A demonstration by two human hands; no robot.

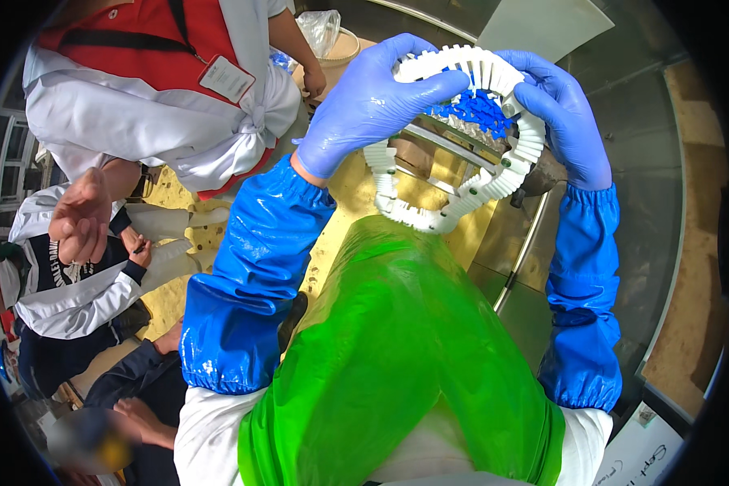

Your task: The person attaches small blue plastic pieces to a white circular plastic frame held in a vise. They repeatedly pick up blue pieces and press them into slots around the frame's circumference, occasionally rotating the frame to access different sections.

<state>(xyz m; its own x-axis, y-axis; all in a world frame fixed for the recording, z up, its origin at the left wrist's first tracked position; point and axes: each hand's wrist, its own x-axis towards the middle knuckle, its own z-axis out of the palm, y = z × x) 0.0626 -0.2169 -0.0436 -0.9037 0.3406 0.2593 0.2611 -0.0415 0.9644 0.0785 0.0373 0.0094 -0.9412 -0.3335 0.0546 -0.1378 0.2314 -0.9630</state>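
A white plastic conveyor chain (pixel 528 154) of many ridged links forms a closed loop in front of me, its lower part hanging above my green apron (pixel 405 324). My left hand (pixel 356 105), in a purple-blue glove, grips the top left of the loop with the thumb laid across its inner side. On the upper right, my gloved right hand (pixel 565 121) is closed round the links, thumb in front and fingers partly hidden behind. Through the loop show a heap of small blue pieces (pixel 484 112) and a metal frame (pixel 449 144). Shiny blue sleeves cover both forearms.
A person in white and red (pixel 162 113) stands close at the left; another person (pixel 73 267) and a dark-sleeved arm (pixel 142 377) are lower left. A whitish bucket (pixel 346 49) stands beyond my left hand. Grey metal panels (pixel 636 105) rise at right. The floor (pixel 324 243) is yellow.
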